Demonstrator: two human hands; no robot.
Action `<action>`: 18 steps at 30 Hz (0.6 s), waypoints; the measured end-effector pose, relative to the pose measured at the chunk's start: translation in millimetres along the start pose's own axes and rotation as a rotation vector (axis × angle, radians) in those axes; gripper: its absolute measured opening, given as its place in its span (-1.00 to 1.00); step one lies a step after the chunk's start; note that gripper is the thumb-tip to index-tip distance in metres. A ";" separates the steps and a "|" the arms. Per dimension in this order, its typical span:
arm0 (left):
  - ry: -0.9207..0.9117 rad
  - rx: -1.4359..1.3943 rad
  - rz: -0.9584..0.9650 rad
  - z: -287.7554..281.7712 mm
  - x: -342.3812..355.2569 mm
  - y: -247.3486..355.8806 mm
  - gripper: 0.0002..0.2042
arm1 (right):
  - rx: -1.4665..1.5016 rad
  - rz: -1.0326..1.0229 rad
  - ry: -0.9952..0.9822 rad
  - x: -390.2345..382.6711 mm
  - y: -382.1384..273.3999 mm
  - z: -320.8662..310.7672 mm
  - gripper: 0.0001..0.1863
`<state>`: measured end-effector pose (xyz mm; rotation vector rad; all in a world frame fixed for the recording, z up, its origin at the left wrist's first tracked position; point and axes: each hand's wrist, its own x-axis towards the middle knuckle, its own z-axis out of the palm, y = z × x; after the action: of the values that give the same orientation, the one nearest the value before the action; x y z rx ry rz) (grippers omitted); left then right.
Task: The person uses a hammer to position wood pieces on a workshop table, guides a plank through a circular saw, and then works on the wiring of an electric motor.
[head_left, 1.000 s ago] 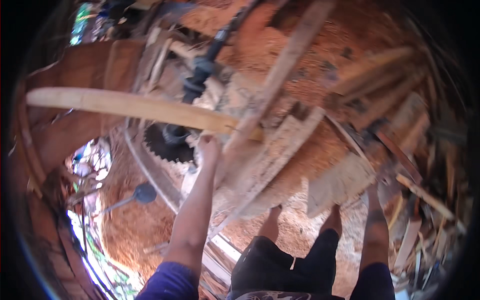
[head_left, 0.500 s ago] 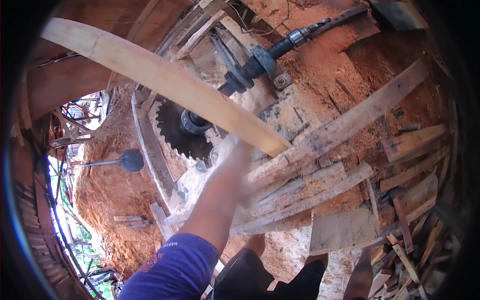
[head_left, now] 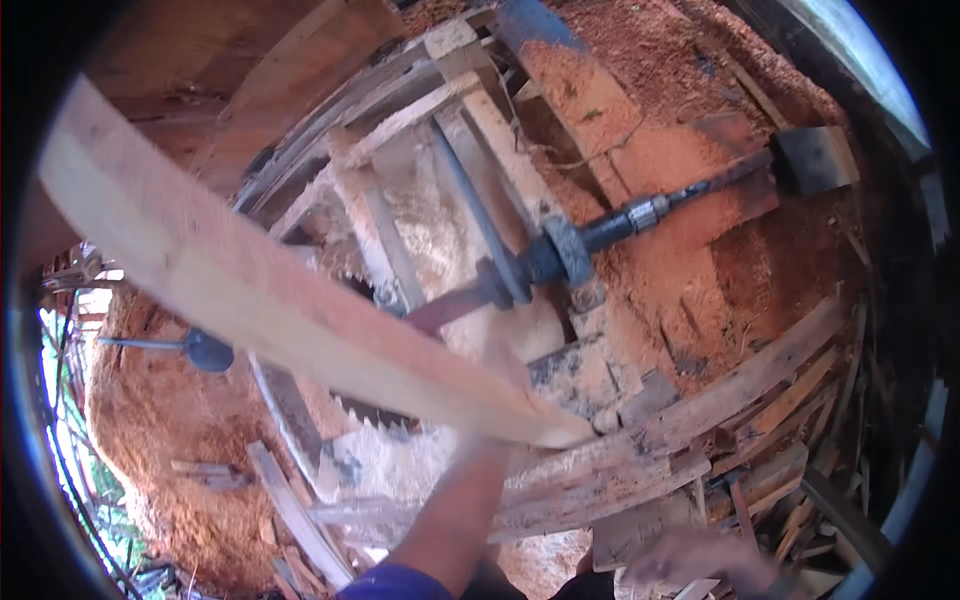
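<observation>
A long, slightly curved wooden plank runs from the upper left to the middle of the view. My left hand grips it near its lower right end, the fingers showing past the far edge and the rest partly hidden by the wood. Beneath the plank lies a toothed circular saw blade, mostly covered. The blade's dark shaft carries a drill chuck with a bit. At the lower right, my right hand is smeared by motion above the near boards, with nothing distinct in it.
A worn wooden beam edges the near side of the saw bench. Orange sawdust covers the far right. A dark rounded object on a rod stands at left. A hammer and scrap wood lie at lower right.
The plank appears larger and lower, now hiding more of the saw blade. My right hand has come up from the lower edge. The whole view has shifted.
</observation>
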<state>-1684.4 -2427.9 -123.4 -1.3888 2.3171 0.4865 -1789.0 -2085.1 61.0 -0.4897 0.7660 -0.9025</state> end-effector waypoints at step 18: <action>0.218 -0.076 -0.016 26.4 7.8 -20.6 -0.88 | -2.333 -0.190 0.946 371.5 -315.1 -321.6 -0.83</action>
<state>-1665.3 -2430.2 -151.9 -1.5651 2.4792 0.4410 -2051.5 -2588.1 -76.1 -2.2094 2.5436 0.1616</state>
